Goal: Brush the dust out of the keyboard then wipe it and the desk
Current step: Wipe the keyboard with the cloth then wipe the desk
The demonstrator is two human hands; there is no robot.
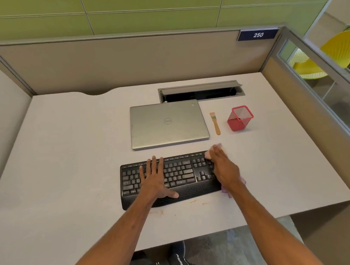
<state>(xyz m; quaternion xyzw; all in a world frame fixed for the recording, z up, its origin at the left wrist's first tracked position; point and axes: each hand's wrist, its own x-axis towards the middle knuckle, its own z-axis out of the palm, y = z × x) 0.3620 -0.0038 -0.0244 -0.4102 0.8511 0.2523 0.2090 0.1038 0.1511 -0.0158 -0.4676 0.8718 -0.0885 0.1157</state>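
The left hand (154, 179) lies flat on the keyboard (179, 173), fingers spread and thumb on the palm rest. The blurred right hand (224, 168) presses a pink cloth (208, 154) with straight fingers onto the keyboard's right end, near the desk's (68, 160) front edge.

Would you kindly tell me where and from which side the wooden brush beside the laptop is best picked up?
Probably by its handle, from above. The brush lies flat on the desk, bristles at the far end, handle pointing toward the person, so a pinch across the narrow handle suits. Bare gaps separate it from the laptop and red mesh cup.
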